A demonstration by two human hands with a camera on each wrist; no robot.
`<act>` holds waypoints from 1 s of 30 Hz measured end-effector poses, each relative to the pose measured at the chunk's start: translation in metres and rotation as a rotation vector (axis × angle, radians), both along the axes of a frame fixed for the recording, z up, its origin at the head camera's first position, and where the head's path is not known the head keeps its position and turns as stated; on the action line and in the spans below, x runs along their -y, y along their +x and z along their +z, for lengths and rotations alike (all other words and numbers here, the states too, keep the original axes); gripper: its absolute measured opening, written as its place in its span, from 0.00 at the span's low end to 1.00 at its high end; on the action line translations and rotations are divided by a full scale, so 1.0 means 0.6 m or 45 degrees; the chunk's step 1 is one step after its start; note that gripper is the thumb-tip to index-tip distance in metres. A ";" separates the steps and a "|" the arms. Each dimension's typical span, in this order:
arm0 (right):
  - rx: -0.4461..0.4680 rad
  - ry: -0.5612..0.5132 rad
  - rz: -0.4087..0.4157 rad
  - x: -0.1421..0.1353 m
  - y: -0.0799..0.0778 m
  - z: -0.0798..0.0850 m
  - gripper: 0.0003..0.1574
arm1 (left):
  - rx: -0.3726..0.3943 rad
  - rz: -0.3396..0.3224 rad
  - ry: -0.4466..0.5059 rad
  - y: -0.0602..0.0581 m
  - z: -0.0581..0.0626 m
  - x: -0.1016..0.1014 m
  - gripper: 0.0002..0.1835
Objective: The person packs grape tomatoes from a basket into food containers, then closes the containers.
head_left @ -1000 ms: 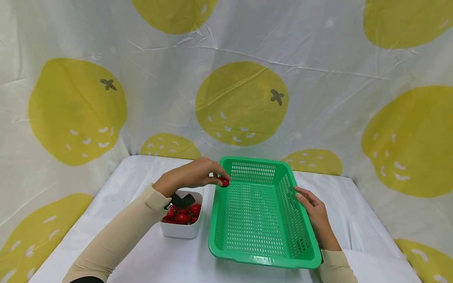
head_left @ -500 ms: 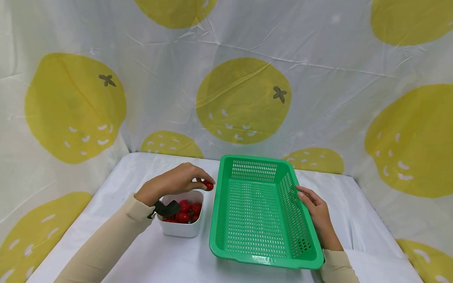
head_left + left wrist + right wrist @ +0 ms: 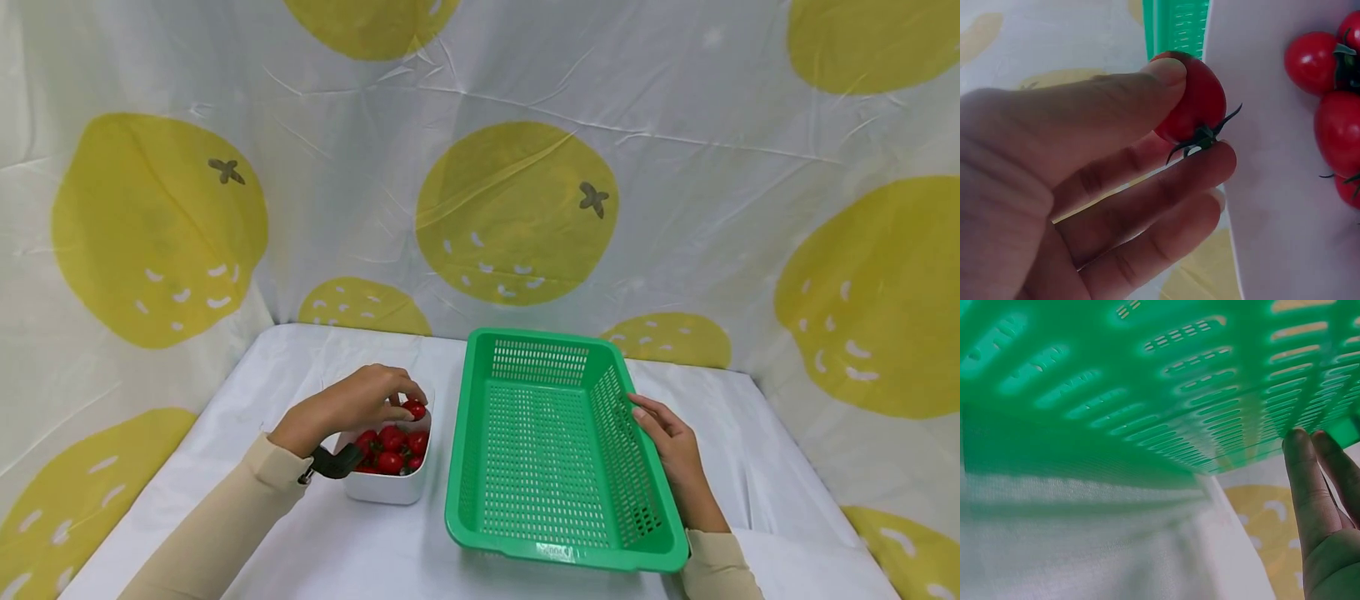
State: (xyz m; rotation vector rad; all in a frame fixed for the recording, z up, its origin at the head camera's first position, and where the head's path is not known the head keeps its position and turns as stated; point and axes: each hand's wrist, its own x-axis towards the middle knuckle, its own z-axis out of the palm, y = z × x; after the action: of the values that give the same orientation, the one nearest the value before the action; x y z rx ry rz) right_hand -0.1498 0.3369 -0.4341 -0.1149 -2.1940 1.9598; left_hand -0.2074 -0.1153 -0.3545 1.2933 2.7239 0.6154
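Note:
My left hand (image 3: 367, 397) pinches a red cherry tomato (image 3: 1196, 103) between thumb and fingers, with its green calyx facing the fingertips. In the head view the hand hovers over the far side of a white box (image 3: 384, 490). Several more cherry tomatoes (image 3: 391, 461) lie inside, some with green stems. To the right sits a green slotted plastic basket (image 3: 551, 554). My right hand (image 3: 672, 446) holds it by its right rim, thumb at the top edge. Two straight fingers (image 3: 1311, 487) show against its outer wall in the right wrist view.
A white cloth (image 3: 300, 546) covers the table under the box and basket. Behind and beside the table hangs a pale curtain (image 3: 337, 192) printed with large yellow fruit. A dark strap (image 3: 335, 461) at the left wrist hangs over the box's left side.
The left hand has moved left and down from the basket's left rim to over the white box, still pinching the tomato. The right hand stays at the basket's rim.

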 end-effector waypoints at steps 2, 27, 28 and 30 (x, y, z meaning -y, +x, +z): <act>-0.004 -0.002 0.002 0.000 -0.001 0.001 0.28 | 0.000 0.036 -0.012 0.000 -0.005 0.001 0.12; 0.016 0.025 0.011 0.003 0.002 0.002 0.27 | -0.019 0.128 -0.021 0.000 -0.024 0.007 0.10; 0.016 0.027 0.011 0.002 0.003 0.002 0.28 | -0.020 0.128 -0.020 0.000 -0.024 0.007 0.10; 0.012 0.029 0.011 0.002 0.002 0.002 0.28 | -0.027 0.127 -0.015 0.000 -0.024 0.008 0.10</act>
State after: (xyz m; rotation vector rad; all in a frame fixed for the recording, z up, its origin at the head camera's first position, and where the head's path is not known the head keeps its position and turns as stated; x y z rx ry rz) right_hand -0.1486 0.3358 -0.4330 -0.1123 -2.2257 1.9422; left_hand -0.2074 -0.1202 -0.3691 1.1745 2.8193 0.5962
